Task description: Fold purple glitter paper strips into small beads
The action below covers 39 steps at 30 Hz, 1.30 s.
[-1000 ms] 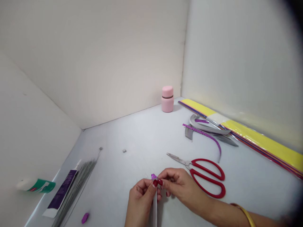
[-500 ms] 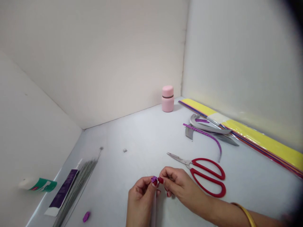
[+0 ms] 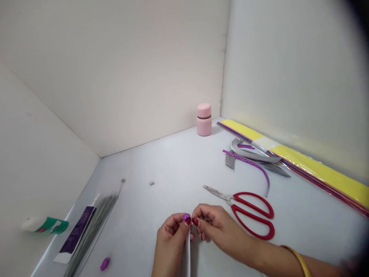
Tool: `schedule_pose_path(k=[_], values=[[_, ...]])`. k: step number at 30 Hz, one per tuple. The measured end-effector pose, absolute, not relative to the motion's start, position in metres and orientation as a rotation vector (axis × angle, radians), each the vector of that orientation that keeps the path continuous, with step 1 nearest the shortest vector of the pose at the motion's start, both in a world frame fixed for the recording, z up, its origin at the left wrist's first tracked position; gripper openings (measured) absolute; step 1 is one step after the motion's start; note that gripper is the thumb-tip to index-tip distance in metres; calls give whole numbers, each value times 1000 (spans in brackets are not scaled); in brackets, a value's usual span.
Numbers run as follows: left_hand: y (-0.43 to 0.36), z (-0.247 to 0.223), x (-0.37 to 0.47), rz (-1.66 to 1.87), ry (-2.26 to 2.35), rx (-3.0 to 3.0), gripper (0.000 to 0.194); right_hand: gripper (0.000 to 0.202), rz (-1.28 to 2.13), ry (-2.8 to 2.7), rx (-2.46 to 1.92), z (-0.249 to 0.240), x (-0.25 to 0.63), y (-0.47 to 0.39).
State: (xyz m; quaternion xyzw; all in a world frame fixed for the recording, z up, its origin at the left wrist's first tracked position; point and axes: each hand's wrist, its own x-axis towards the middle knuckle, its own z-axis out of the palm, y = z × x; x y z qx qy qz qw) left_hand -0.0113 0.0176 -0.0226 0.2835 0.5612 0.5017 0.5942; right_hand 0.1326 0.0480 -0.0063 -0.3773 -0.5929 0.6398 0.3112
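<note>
Between the thumb and finger of my left hand (image 3: 172, 239) is a small crumpled purple piece (image 3: 186, 217), shiny like foil paper. A pale narrow strip (image 3: 188, 254) runs down from it toward the bottom edge of the view. My right hand (image 3: 211, 223) is closed in a pinch just right of the purple piece; what its fingertips hold, if anything, is too small to make out. Red-handled scissors (image 3: 230, 198) lie slightly open beyond my right hand. Another purple lump (image 3: 105, 264) rests on the table to the left of my left hand.
At the left lie a purple-and-white glue tube (image 3: 77, 232), a bundle of grey wires (image 3: 93, 229) and a green-and-white tube (image 3: 49, 225). A pink jar (image 3: 204, 120) stands at the back. Purple and silver strips (image 3: 253, 157) lie beside packaged yellow sheets (image 3: 305, 163) along the right wall.
The pale strip below my left hand shows more of its face. Both hands stay almost in place, with my fingertips shifted very slightly left.
</note>
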Motion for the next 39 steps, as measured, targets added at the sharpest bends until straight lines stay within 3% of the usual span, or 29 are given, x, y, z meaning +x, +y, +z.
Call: schedule_pose_path(k=[11, 20, 28, 39], values=[[12, -14, -5, 1215, 1413, 842, 15, 12, 1511, -1635, -1120, -7, 134, 49], [10, -14, -10, 1156, 1490, 1112, 17, 12, 1059, -1961, -1080, 3, 140, 48], [12, -6, -9, 1192, 1476, 929, 15, 9, 1590, -1582, -1144, -10, 135, 51], [14, -8, -15, 1150, 1338, 807, 20, 8, 1719, -1498, -1088, -8, 133, 50]])
